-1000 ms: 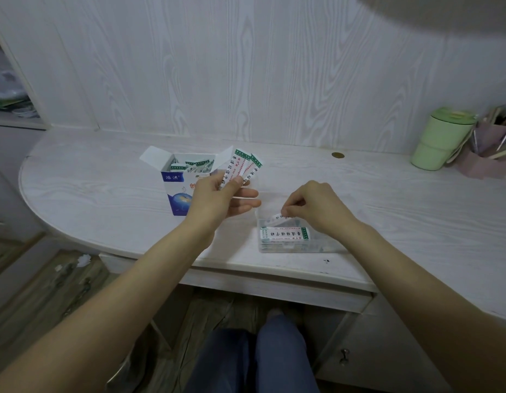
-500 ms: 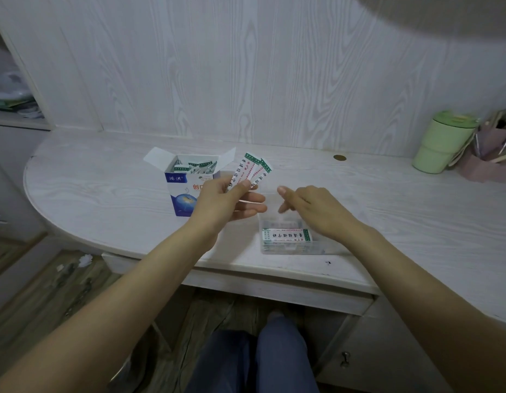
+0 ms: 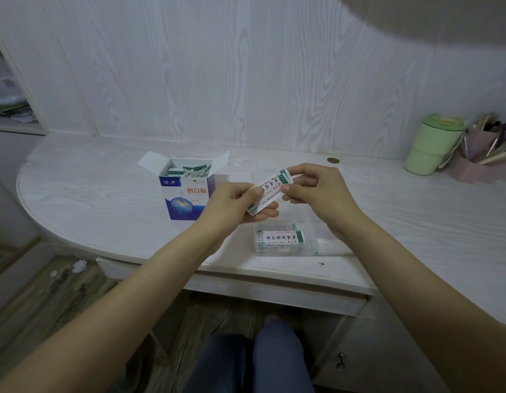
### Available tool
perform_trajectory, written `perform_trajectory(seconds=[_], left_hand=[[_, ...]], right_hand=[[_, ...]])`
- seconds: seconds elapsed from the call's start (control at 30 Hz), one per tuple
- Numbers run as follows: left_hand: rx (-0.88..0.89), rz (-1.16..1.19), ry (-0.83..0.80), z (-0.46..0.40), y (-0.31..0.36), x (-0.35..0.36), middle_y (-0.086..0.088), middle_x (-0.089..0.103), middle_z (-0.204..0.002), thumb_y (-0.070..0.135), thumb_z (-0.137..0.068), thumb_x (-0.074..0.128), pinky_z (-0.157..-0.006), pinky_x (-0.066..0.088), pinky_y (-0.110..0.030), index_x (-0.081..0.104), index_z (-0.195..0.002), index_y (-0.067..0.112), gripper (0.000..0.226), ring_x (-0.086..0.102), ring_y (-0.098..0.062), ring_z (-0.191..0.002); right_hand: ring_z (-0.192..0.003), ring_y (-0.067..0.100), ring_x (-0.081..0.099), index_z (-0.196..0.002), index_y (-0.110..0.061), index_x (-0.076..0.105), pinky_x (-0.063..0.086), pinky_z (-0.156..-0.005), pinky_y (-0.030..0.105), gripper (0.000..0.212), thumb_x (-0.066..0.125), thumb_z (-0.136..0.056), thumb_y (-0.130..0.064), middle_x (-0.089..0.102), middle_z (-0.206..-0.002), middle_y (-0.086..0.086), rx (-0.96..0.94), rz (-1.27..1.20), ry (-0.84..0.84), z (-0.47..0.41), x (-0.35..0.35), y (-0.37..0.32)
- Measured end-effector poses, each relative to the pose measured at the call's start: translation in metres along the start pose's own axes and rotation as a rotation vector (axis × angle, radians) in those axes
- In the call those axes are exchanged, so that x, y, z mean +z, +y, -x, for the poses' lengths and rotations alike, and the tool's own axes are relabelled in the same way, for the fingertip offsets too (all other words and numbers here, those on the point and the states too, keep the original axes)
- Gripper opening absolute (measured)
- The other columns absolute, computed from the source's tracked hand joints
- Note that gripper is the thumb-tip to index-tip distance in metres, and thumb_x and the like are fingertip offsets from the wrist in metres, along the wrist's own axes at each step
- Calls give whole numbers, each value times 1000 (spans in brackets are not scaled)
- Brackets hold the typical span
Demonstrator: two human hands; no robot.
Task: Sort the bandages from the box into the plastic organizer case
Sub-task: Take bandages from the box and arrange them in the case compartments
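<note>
Since the earlier frame the right hand (image 3: pixel 319 194) has been brought up from the case (image 3: pixel 285 241) to the small stack of bandages (image 3: pixel 270 191) held by the left hand (image 3: pixel 237 207), and the stack has been tilted flatter. The stack is now held above and just behind the case, beside the box (image 3: pixel 186 191). The left grip is clamped on the lower end of the stack, thumb on top and fingers beneath. The right grip is pinched on the upper end, seemingly to peel off the top bandage.

The task is judged to be partly done. Some bandages are already laid in the near-left compartment of the case, stacked flat with one printed wrapper facing up. How many lie there cannot be told, and the rest of the case is hidden by the right wrist or too clear to read. More bandages are seen standing in the open box, left of the case on the worktop (image 3: pixel 104 199). So the held few and the box's remainder are still to be placed.
</note>
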State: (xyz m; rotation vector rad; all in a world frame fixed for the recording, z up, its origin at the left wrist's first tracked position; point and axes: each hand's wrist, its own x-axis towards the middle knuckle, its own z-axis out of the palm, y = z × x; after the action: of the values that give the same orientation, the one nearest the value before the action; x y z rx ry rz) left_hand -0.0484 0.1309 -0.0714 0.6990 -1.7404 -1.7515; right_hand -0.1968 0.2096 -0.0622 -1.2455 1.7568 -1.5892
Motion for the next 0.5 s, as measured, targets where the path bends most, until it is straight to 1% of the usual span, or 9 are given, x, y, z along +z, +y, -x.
perform_trajectory(seconds=[0.1, 0.17, 0.23, 0.3, 0.37, 0.43, 0.5], left_hand=[[25, -50, 70, -2, -1, -1, -11, 71, -92, 12, -95, 53, -71, 58, -23, 66, -95, 11, 12, 72, -19, -79], [44, -59, 125, -3, -1, -3, -7, 72, -89, 11, -93, 56, -70, 58, -22, 67, -89, 14, 12, 71, -15, -78], [43, -29, 154, -4, 0, -5, 0, 72, -80, 11, -94, 55, -67, 57, -20, 66, -85, 17, 15, 70, -9, -71], [45, -4, 186, -6, 2, -7, 3, 72, -75, 12, -96, 53, -65, 57, -19, 66, -85, 17, 17, 69, -6, -66], [49, -1, 230, -7, 1, -9, 1, 70, -78, 13, -97, 50, -66, 55, -20, 65, -86, 17, 19, 67, -8, -67], [44, -16, 270, -8, 0, -11, 1, 68, -80, 15, -98, 48, -70, 53, -23, 64, -86, 20, 20, 64, -9, -69], [43, -34, 284, -9, -1, -13, 1, 66, -79, 15, -98, 49, -71, 52, -23, 63, -85, 22, 20, 61, -10, -70]], right_hand=[[-60, 8, 66, -106, -12, 63, 54, -64, 17, 24, 67, -85, 0, 70, -73, 6, 26, 44, 9, 1, -2, 0], [-59, 6, 64, -106, -12, 64, 54, -66, 19, 24, 63, -87, 1, 68, -72, 4, 32, 76, 13, 1, -3, 1], [-58, 6, 62, -101, -13, 67, 53, -64, 18, 22, 60, -88, 3, 65, -70, 5, 36, 86, 32, 1, -5, 3], [-57, 8, 60, -94, -13, 69, 51, -60, 15, 20, 58, -88, 3, 64, -71, 6, 60, 64, 74, -2, -8, 5], [-58, 10, 60, -87, -13, 69, 51, -59, 16, 16, 58, -89, -1, 64, -73, 6, 96, 68, 126, -6, -10, 10], [-58, 10, 60, -83, -15, 68, 49, -58, 18, 15, 59, -90, -5, 65, -73, 5, 118, 141, 157, -9, -12, 18], [-57, 10, 59, -82, -15, 68, 45, -56, 18, 13, 61, -89, -7, 66, -74, 5, 141, 237, 150, -10, -11, 25]])
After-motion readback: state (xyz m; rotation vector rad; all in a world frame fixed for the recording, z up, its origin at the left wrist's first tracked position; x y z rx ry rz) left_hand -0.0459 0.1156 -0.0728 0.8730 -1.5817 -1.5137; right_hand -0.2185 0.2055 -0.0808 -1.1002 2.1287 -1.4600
